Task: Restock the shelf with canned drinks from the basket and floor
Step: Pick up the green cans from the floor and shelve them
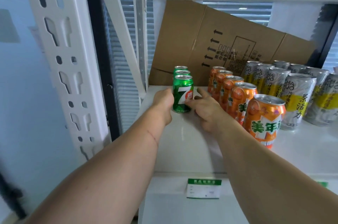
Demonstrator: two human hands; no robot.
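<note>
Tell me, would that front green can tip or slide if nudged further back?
The front green can stands upright on a smooth white shelf, so it would probably slide. Pushed high up, it might tip. Its rigid metal probably won't dent under the left hand and right hand.

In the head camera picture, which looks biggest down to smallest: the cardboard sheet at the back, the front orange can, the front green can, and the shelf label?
1. Cardboard sheet, by far.
2. Front orange can, though it stands nearer the camera.
3. Front green can and shelf label look about alike in area; the label hangs much nearer, so I won't rank them.
</note>
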